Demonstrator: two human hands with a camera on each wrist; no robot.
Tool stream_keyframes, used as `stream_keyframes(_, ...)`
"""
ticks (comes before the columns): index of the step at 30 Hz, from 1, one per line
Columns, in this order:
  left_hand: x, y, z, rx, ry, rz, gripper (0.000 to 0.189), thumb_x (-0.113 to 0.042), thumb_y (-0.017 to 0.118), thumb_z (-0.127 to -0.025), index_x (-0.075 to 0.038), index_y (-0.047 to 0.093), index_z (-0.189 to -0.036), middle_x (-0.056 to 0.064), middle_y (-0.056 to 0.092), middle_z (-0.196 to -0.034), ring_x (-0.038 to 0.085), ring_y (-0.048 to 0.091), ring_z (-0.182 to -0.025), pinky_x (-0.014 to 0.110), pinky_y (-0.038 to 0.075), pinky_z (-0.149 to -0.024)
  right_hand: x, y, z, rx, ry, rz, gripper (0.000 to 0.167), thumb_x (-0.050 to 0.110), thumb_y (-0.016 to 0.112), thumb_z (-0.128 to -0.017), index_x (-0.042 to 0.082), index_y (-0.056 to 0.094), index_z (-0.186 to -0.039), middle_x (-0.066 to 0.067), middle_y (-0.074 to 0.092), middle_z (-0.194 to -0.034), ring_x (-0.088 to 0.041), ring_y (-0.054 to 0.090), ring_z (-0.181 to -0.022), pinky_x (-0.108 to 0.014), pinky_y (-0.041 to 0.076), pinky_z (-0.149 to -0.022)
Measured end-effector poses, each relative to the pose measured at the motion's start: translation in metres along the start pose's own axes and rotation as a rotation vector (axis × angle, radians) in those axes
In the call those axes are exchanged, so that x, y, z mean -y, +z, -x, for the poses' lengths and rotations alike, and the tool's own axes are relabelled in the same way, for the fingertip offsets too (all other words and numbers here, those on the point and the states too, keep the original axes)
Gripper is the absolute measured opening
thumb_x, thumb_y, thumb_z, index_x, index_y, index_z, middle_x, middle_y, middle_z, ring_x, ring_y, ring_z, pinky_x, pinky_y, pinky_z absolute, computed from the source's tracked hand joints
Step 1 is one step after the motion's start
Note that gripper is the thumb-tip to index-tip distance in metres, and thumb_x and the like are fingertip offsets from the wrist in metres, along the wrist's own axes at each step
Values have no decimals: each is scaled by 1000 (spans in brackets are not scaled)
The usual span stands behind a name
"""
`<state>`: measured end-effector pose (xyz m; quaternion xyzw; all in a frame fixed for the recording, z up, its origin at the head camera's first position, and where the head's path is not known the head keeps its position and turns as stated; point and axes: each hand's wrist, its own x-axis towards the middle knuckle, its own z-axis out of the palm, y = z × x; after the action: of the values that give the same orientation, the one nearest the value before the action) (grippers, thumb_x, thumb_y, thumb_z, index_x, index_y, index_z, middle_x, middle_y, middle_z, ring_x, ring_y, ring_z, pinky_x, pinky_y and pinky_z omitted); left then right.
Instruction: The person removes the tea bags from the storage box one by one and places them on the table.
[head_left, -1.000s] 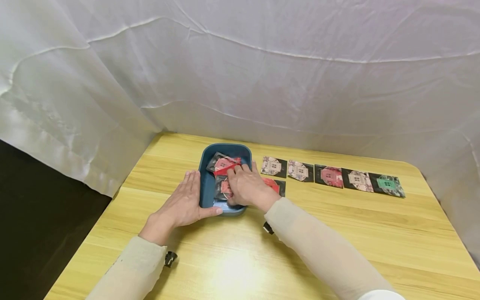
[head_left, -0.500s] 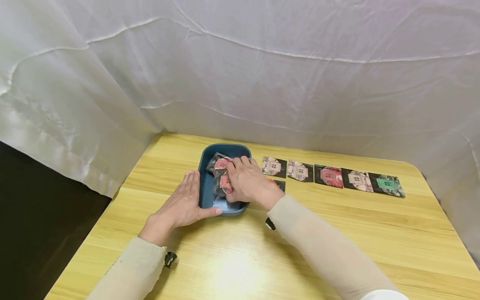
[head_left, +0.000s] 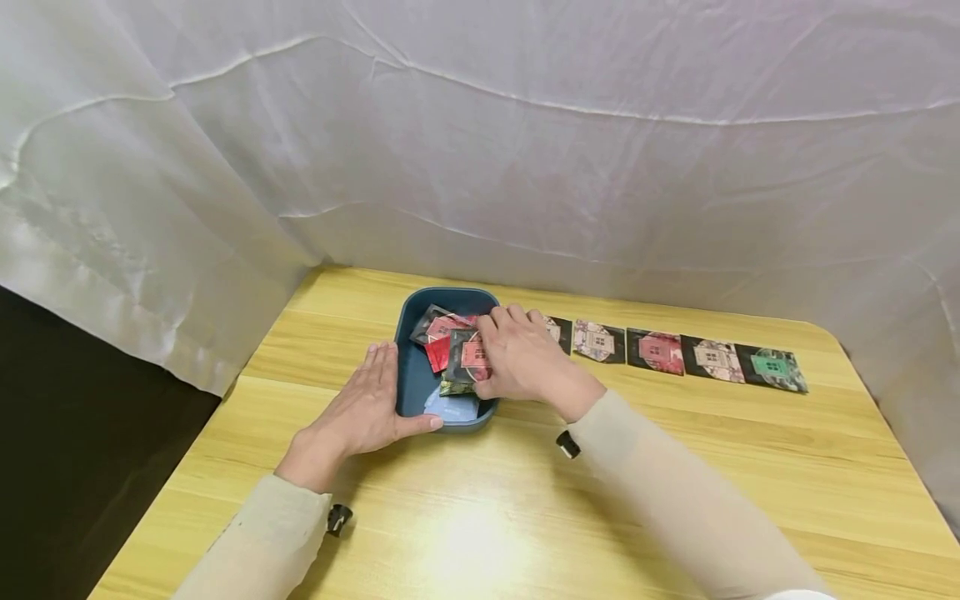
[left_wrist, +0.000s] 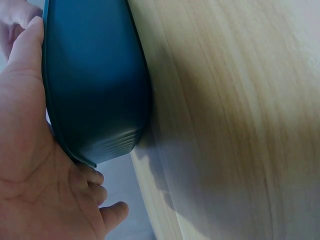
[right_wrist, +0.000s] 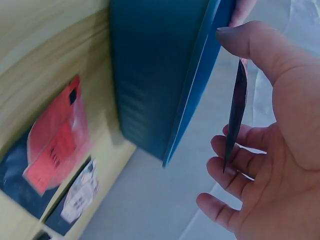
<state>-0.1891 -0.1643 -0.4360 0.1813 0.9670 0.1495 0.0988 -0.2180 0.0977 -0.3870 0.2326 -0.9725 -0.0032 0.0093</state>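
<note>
**Right hand's pinching a packet over the blue bin, left hand's bracing**

On my feed the right hand (head_left: 521,358) has a dark packet with a pink label (head_left: 471,354) pinched between thumb and fingertips, little finger sticking out loose. That packet sits over the right half of the blue bin (head_left: 411,387), tilted up edge-on in the wrist cam. Left hand (head_left: 356,421) isn't gripping: fingers straight and together along the bin's left wall, thumb stretched out to its near rim.

In the bin I've got another pink-labelled packet (head_left: 437,327) toward the far end, a red one (head_left: 437,356) mid-bin, a green one (head_left: 454,388) under the held packet, and pale blue stuff (head_left: 452,408) at the near end. Right of the bin: a row of packets (head_left: 660,352), plus a red-and-dark packet (right_wrist: 57,150) nearer in.

Versus half a second ago, the right hand's shifted right, packet with it, uncovering the green one. Left hand hasn't budged.
</note>
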Motion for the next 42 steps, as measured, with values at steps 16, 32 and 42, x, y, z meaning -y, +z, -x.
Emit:
stream_keyframes(16,1,-1,0,6,-6,-3,143,-92,58,-80,8,1,-166,27,3,-175,43,2,-164,55,13,-132,-71,1,57,-57,55,-97,81,55,85,-77,5,54,-133,-14,58,-128,-35,51,-116,-58,45,-102)
stream_keyframes(32,1,-1,-1,11,-11,3,142,-91,59,-80,7,1,-166,26,3,-175,43,2,-164,56,13,-132,-130,27,114,-31,132,-93,74,53,88,-75,4,57,-122,-10,55,-103,-37,51,-103,-57,43,-86)
stream_keyframes(42,0,-1,-1,20,-15,9,143,-92,59,-80,7,0,-166,26,2,-176,43,1,-164,56,13,-132,-140,50,120,4,131,-95,86,50,88,-75,-3,57,-135,-26,60,-131,-51,47,-133,-74,38,-111)
